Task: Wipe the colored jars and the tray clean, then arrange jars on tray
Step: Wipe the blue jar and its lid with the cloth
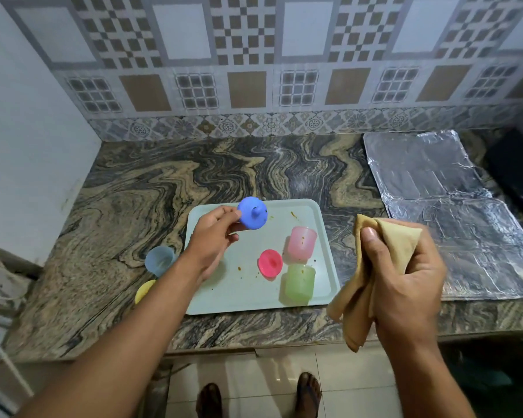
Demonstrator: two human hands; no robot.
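My left hand [213,241] pinches a blue lid [252,213] by its edge and holds it above the far left of the pale green tray [248,300]. A tan cloth [372,276] is bunched in my right hand [405,267], raised to the right of the tray. On the tray stand a pink jar [301,244] and a green jar [298,283], with a pink lid [270,263] to their left. Brown food specks dot the tray. A blue jar [159,260] and a yellow lid [144,291] sit on the counter left of the tray.
The marbled stone counter [118,206] meets a tiled wall behind and a plain wall at the left. Crinkled foil sheet [453,212] covers the counter's right part, beside a dark object [517,176]. My sandalled feet stand on the floor below the counter edge.
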